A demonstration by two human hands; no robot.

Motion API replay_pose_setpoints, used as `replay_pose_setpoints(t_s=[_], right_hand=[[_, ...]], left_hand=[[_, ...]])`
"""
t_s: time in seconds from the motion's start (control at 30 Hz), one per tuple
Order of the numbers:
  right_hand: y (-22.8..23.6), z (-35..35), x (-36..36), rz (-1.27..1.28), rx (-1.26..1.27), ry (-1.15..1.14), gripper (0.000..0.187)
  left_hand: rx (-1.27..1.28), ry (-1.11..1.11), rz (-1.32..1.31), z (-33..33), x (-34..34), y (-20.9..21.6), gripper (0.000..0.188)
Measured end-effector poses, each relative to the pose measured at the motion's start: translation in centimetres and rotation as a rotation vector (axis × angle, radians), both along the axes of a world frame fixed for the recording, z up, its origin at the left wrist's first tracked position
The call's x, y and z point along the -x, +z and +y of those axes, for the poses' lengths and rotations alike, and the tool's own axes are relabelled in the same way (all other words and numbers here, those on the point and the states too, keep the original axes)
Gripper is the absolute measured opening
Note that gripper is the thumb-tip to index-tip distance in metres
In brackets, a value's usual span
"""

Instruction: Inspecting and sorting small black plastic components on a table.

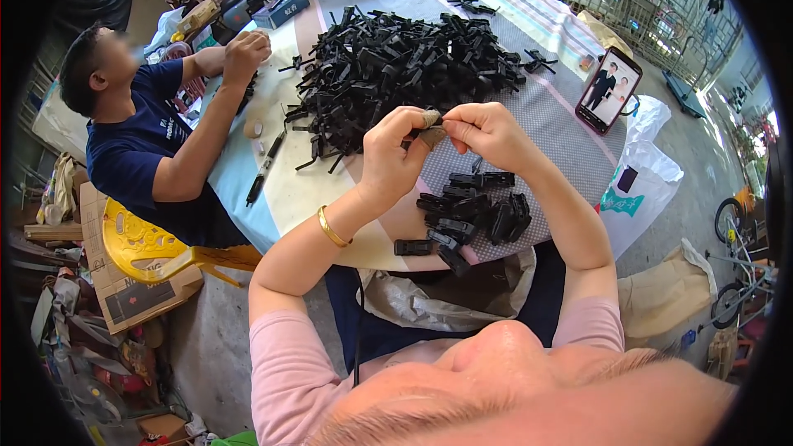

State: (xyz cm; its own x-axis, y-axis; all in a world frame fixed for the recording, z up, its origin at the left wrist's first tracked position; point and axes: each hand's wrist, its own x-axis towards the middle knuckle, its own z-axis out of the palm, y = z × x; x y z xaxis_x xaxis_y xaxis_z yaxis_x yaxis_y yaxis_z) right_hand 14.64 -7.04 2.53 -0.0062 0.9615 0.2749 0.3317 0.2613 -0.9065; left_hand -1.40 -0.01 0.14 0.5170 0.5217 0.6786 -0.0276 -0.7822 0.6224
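My left hand (395, 149) and my right hand (489, 135) meet above the table at the near edge of a big heap of black plastic parts (388, 58). The fingertips of both are pinched together. Tan wrapping covers some fingertips of my left hand, and a gold bangle (329, 227) circles that wrist. Whatever the fingers hold is mostly hidden; only a dark bit shows between them. Nearer to me, just below my hands, lies a smaller group of black plastic parts (462, 213), close to the table's front edge.
A co-worker (157, 132) sits at the left, hands raised over the cloth-covered table (355, 231). A black marker (266, 167) lies left of the heap. A lit phone (609, 91) stands at the right edge, beside a white plastic bag (640, 177). An open sack (388, 301) is at my lap.
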Motion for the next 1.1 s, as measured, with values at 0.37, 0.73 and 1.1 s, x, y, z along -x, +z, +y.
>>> replay_pose_setpoints(t_s=[0.37,0.73,1.1], right_hand=[[-2.6,3.8,-10.6,-0.690,-0.139,-0.711,0.017],[-2.0,3.8,-9.4,-0.502,-0.181,-0.693,0.017],[-0.8,1.0,-0.4,-0.384,-0.532,-0.086,0.009]], left_hand=[[0.340,-0.375,0.394,-1.3,-1.6,-0.6,0.035],[0.763,-0.592,0.125,0.4,-1.5,-1.4,0.052],[0.952,-0.736,-0.260,1.9,-0.7,1.0,0.046]])
